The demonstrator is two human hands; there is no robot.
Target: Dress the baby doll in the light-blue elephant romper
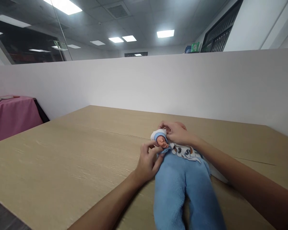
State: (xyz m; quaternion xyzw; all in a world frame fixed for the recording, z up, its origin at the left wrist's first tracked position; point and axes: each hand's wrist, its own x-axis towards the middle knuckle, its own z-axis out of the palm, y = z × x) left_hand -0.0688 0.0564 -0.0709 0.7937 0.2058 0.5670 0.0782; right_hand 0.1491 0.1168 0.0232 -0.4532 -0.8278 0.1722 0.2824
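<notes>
A baby doll in fuzzy blue trousers (175,179) lies on its back on the table, legs toward me. Its white top (184,151) has an animal-face print. The doll's small hand (161,141) pokes out of a white sleeve with a blue cuff (157,134). My left hand (148,158) is closed, its fingertips pinching at the cuff beside the doll's hand. From above, my right hand (176,132) has bent fingers closed on the upper part of the sleeve. It covers most of the doll's head (181,125).
The light wooden table (74,153) spreads to both sides, with a seam across it. A white partition (158,86) rises behind it. At far left stands a pink-covered surface (14,115) with something lying on it. White material (218,174) lies under my right forearm.
</notes>
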